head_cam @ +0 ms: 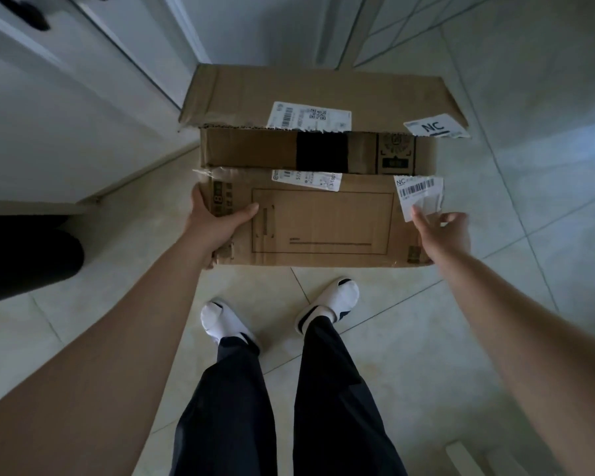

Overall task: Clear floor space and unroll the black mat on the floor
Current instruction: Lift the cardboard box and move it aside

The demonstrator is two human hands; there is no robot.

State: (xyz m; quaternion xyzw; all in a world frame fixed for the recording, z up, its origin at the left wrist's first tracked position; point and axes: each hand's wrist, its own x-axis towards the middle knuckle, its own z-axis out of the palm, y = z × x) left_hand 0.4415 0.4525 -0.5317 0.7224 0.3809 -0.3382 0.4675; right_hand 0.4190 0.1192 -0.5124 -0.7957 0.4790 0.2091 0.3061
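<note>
Cardboard box (pixel 323 235) seen from above, low over a pale tiled floor (pixel 495 304) just ahead of the person's feet (pixel 220 321); whether it rests on the floor or is lifted cannot be told. Its top is partly open: the far flap (pixel 306 94) tilts up, the near flap (pixel 289 204) lies flat, and a dark gap shows between them. Torn white shipping labels (pixel 310 116) are stuck across both flaps.

The left hand (pixel 217 219) has the box's near left corner in its grip, thumb lying across the near flap and fingers going round the side. The right hand (pixel 443 228) is at the box's right edge beside a torn barcode label (pixel 419 195). Its grip is loose, fingers spread and straight, holding nothing.

The feet wear white socks and slippers (pixel 327 304) below dark trousers (pixel 334 389). A white door (pixel 49 115) stands at upper left.

A black rounded shape (pixel 24 259) sits at the left edge, apart from the box. Whether it is the black mat cannot be told.
</note>
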